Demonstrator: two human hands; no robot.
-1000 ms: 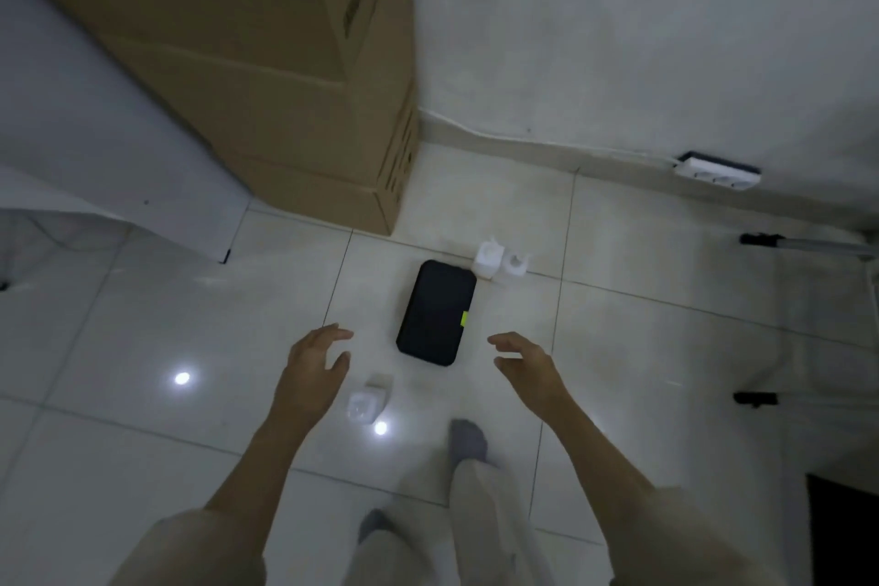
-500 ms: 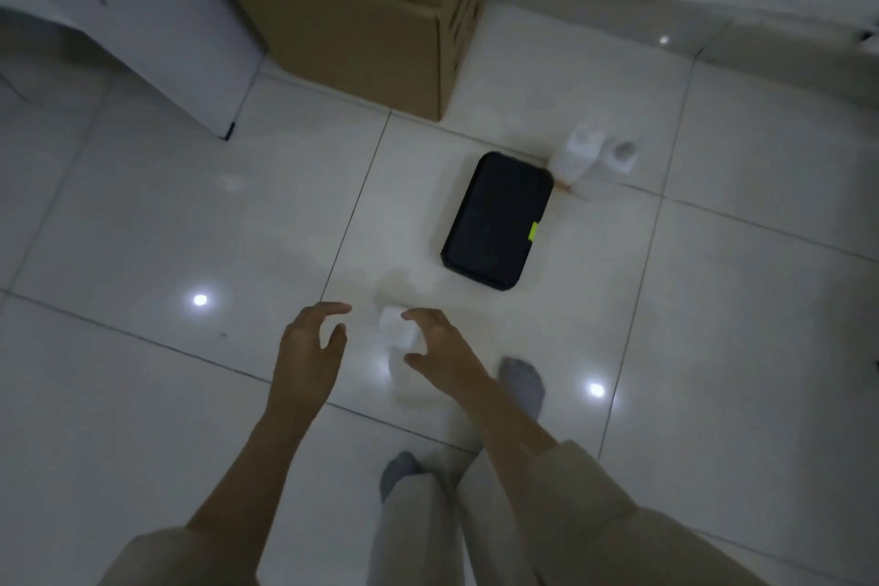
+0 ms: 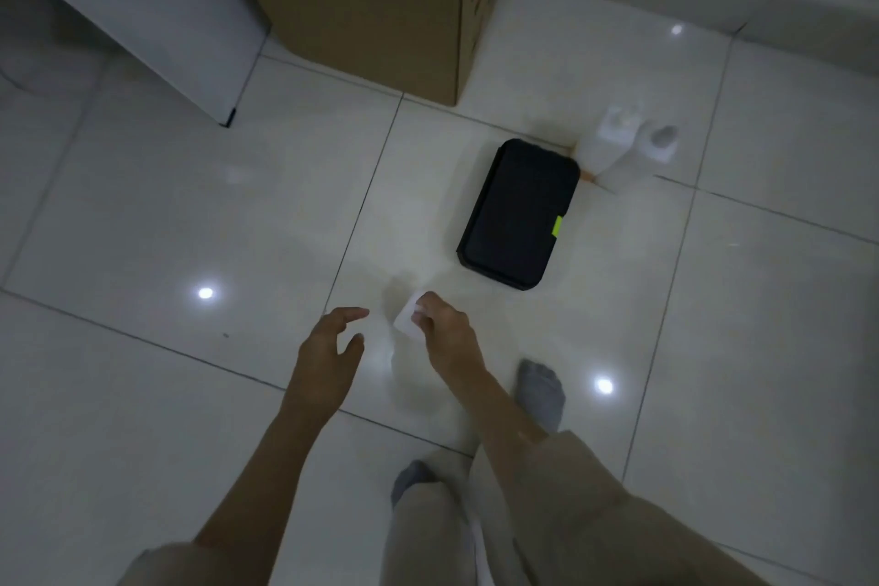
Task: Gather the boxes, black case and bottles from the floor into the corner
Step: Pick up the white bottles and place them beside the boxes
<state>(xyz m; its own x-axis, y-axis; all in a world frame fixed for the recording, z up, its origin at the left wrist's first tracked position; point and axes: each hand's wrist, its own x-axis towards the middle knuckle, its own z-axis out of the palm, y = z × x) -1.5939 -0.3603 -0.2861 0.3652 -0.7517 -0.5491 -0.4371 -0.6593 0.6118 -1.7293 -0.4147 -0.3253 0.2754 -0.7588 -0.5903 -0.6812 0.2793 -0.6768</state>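
Note:
A black case (image 3: 518,214) with a small green tab lies flat on the floor tiles. Two white bottles (image 3: 618,143) stand close together just beyond its far right corner. My right hand (image 3: 442,333) grips a small white bottle (image 3: 409,319) on the floor nearer to me than the case. My left hand (image 3: 328,347) hovers just left of that bottle, fingers spread and relaxed, holding nothing. Stacked brown cardboard boxes (image 3: 371,0) stand against the wall at the top.
A white panel (image 3: 142,5) leans at the upper left beside the boxes. The wall's skirting (image 3: 761,5) runs along the upper right. My socked feet (image 3: 542,395) stand on the glossy tiles below my hands. Ceiling lights reflect off the floor.
My right hand swung left from beside the case to the small white bottle and closed on it. The view tilted downward and closer. My left hand stayed open beside the bottle.

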